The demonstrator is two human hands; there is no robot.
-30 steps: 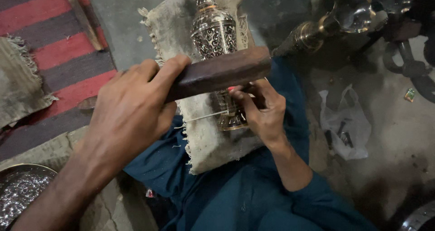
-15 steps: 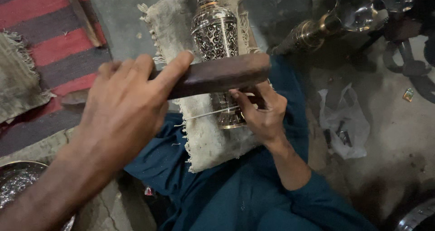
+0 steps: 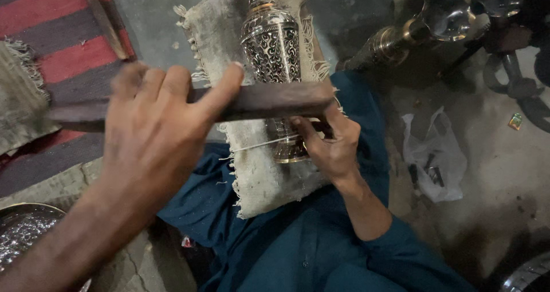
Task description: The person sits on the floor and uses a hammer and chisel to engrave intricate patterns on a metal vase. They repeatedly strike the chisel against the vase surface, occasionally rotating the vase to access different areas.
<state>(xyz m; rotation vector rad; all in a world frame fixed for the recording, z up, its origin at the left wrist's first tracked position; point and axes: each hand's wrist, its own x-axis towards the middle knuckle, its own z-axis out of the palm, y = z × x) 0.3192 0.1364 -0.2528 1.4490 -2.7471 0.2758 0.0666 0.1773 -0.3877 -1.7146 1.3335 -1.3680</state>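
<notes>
My left hand grips a dark wooden bar and holds it level across an engraved silver-coloured metal vase. The vase lies lengthwise on a frayed sackcloth spread over my lap in blue cloth. My right hand rests at the vase's lower end, just under the bar's tip, with its fingers pinched on a small dark tool set against the metal. A thin pale strand runs left from under those fingers. The bar hides the middle of the vase.
A red and grey striped rug lies at the left. Brass and dark metal fittings crowd the top right. A white plastic bag lies on the concrete floor at the right. A hammered metal bowl sits at the bottom left.
My left hand and the wooden bar have come closer to the camera and shifted a little left. My right hand has stayed at the vase's lower end.
</notes>
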